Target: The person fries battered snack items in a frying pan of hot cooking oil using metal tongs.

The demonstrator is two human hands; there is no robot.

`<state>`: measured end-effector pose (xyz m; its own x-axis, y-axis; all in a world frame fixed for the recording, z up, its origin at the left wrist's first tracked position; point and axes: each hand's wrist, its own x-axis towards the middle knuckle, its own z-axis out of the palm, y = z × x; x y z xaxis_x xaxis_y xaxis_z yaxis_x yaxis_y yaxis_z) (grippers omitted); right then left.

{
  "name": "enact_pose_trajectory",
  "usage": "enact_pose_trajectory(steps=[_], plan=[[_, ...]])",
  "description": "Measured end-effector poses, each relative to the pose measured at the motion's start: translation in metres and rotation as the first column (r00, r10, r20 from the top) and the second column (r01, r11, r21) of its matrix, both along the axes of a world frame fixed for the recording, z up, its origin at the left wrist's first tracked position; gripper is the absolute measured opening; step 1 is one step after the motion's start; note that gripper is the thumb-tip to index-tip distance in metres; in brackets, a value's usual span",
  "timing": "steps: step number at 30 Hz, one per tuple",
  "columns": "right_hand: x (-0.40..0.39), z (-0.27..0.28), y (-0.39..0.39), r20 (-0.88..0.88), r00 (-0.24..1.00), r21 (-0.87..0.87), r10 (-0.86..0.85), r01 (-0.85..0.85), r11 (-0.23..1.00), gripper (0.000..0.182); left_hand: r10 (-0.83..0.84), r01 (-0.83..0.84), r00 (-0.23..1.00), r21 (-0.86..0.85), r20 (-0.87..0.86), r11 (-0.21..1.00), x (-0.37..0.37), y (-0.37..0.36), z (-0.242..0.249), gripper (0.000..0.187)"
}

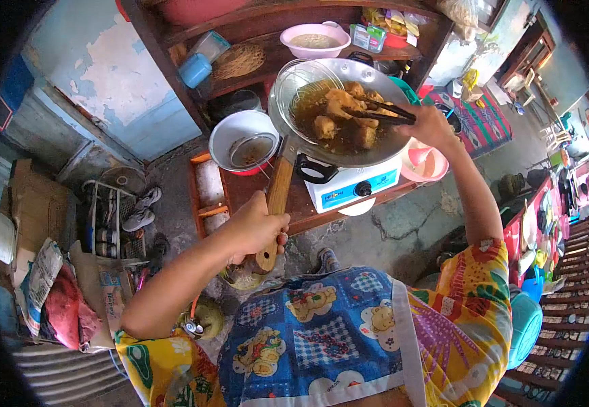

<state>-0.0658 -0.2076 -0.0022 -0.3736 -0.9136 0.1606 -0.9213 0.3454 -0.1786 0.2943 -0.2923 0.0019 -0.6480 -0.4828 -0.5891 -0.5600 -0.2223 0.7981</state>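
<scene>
My left hand (257,227) is wrapped round the wooden handle of a wire skimmer (280,184). The skimmer's wire basket (293,87) leans in the left side of a wok (393,152), partly over the liquid. In my right hand (433,129) is a pair of dark tongs (386,114), its two tips at the browned food pieces (338,103). Several such pieces sit in brown bubbling oil (338,144). The wok rests on a white stove (355,190) with a black knob.
Left of the stove, a white basin (227,129) holds a strainer (252,149). A pink bowl (430,163) stands on the right. Behind, a wooden shelf (254,78) carries a pink tub (315,28) and a blue cup (195,70). Shoes (138,216) lie by a rack at the left.
</scene>
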Motion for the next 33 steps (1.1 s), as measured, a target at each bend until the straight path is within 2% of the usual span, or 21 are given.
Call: enact_pose_trajectory(steps=[3, 6, 8, 11, 13, 15, 17, 18, 20, 22, 23, 25, 26, 28, 29, 31, 32, 33], plan=[[0.0, -0.008, -0.015, -0.051, 0.999, -0.031, -0.004, 0.002, 1.0, 0.053, -0.011, 0.012, 1.0, -0.033, 0.028, 0.999, -0.004, 0.005, 0.008, 0.019], [0.007, -0.007, -0.029, -0.072, 0.997, -0.042, -0.02, 0.017, 0.999, 0.054, -0.02, 0.02, 1.0, 0.045, -0.011, 0.999, -0.01, 0.007, 0.013, 0.016], [0.011, -0.007, -0.044, -0.078, 0.997, -0.056, -0.015, 0.011, 0.998, 0.055, 0.047, -0.046, 0.999, 0.096, -0.011, 0.994, -0.012, 0.009, 0.014, 0.014], [0.02, -0.012, -0.065, -0.125, 0.992, -0.003, 0.022, -0.023, 1.0, 0.056, 0.07, -0.067, 0.997, 0.116, -0.022, 0.991, -0.015, 0.013, 0.016, 0.014], [0.035, -0.009, -0.074, -0.099, 0.995, 0.135, -0.021, 0.034, 0.99, 0.053, 0.057, -0.052, 0.998, 0.132, -0.035, 0.99, -0.018, 0.015, 0.018, 0.015], [0.041, -0.007, -0.074, -0.15, 0.988, 0.112, -0.024, 0.041, 0.993, 0.052, 0.049, -0.041, 0.998, 0.146, -0.047, 0.988, -0.018, 0.015, 0.017, 0.016], [0.037, 0.002, -0.057, -0.111, 0.994, -0.063, 0.004, -0.011, 0.998, 0.054, 0.078, -0.057, 0.993, 0.218, -0.087, 0.974, -0.016, 0.012, 0.01, 0.018], [0.029, 0.007, -0.05, -0.131, 0.991, -0.09, -0.011, -0.001, 0.996, 0.055, 0.079, -0.059, 0.993, 0.218, -0.086, 0.974, -0.015, 0.013, 0.011, 0.018], [0.022, 0.038, -0.024, -0.178, 0.974, 0.128, -0.137, 0.161, 0.979, 0.059, 0.096, -0.079, 0.993, 0.219, -0.065, 0.973, -0.014, 0.015, 0.014, 0.019], [0.009, 0.049, 0.001, -0.254, 0.95, 0.219, -0.182, 0.24, 0.946, 0.06, 0.082, -0.067, 0.995, 0.216, -0.062, 0.974, -0.014, 0.014, 0.014, 0.019], [0.005, 0.049, 0.009, -0.258, 0.949, 0.218, -0.184, 0.242, 0.945, 0.06, 0.07, -0.056, 0.996, 0.212, -0.058, 0.976, -0.015, 0.014, 0.015, 0.019], [0.003, 0.045, 0.022, -0.276, 0.952, 0.418, -0.129, 0.24, 0.876, 0.061, 0.052, -0.042, 0.997, 0.191, -0.05, 0.981, -0.015, 0.014, 0.019, 0.019], [0.007, 0.042, 0.024, -0.277, 0.952, 0.42, -0.129, 0.24, 0.875, 0.061, 0.037, -0.03, 0.999, 0.17, -0.036, 0.985, -0.015, 0.014, 0.02, 0.02], [0.013, 0.033, 0.022, -0.18, 0.942, 0.52, -0.282, 0.334, 0.786, 0.061, 0.019, -0.011, 0.999, 0.18, -0.045, 0.984, -0.015, 0.013, 0.019, 0.02], [0.006, 0.015, 0.019, -0.18, 0.943, 0.52, -0.282, 0.334, 0.786, 0.061, 0.003, 0.008, 0.998, 0.188, -0.056, 0.982, -0.014, 0.012, 0.018, 0.02], [-0.016, -0.027, 0.01, -0.081, 0.978, 0.347, -0.193, 0.21, 0.914, 0.061, 0.02, -0.009, 0.998, 0.196, -0.054, 0.981, -0.014, 0.011, 0.016, 0.02], [0.0, -0.019, 0.008, 0.105, 0.982, 0.247, -0.154, 0.125, 0.961, 0.056, 0.036, -0.025, 0.998, 0.205, -0.051, 0.978, -0.015, 0.012, 0.015, 0.02], [0.005, -0.022, 0.001, 0.104, 0.982, 0.246, -0.154, 0.125, 0.961, 0.056, 0.036, -0.025, 0.998, 0.205, -0.052, 0.979, -0.016, 0.014, 0.015, 0.02]])
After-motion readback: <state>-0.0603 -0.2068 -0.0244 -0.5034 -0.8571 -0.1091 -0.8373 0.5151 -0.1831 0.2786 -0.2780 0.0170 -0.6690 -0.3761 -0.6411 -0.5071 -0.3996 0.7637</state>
